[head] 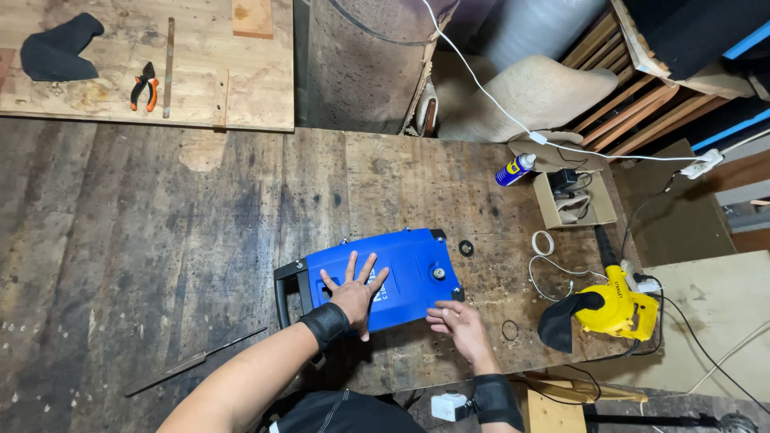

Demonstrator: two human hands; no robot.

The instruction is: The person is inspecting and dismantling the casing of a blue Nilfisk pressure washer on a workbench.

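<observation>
A blue plastic machine cover point(403, 261) with a black handle point(286, 290) at its left end lies flat on the dark wooden workbench point(160, 240). My left hand point(354, 289) rests palm down on the cover, fingers spread. My right hand point(457, 323) hovers open at the cover's near right corner, fingers pointing left, holding nothing. A round silver and black fitting point(439, 273) sits on the cover near its right edge. Both wrists wear black bands.
A black ring point(466, 248) and a thin ring point(510, 329) lie right of the cover. A yellow power tool point(616, 308), white cable, tape roll point(543, 242), small box point(573, 200) and spray can point(514, 169) crowd the right. A long metal tool point(192, 362) lies left; pliers point(143, 86) at far left.
</observation>
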